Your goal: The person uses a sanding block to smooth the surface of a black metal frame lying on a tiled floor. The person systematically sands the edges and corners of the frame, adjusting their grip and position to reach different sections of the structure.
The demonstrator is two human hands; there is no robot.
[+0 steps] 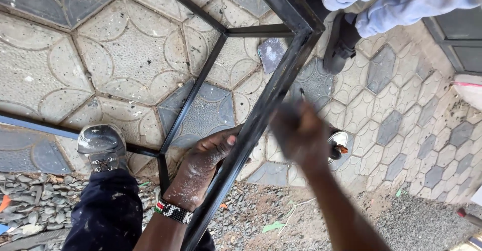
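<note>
Presently, frame: black metal frame of square tube stands tilted over patterned paving, corner away from wearer.
Handling: judged rigid, heavy, smooth; best held along a straight bar.
Left hand: dusty, fingers wrapped round the bar.
Right hand: blurred, closed around a thin tool.
Nearby: boot, gravel.

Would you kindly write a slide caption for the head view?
Left hand grips a black metal frame over patterned paving while the blurred right hand holds a thin tool against it.
</note>
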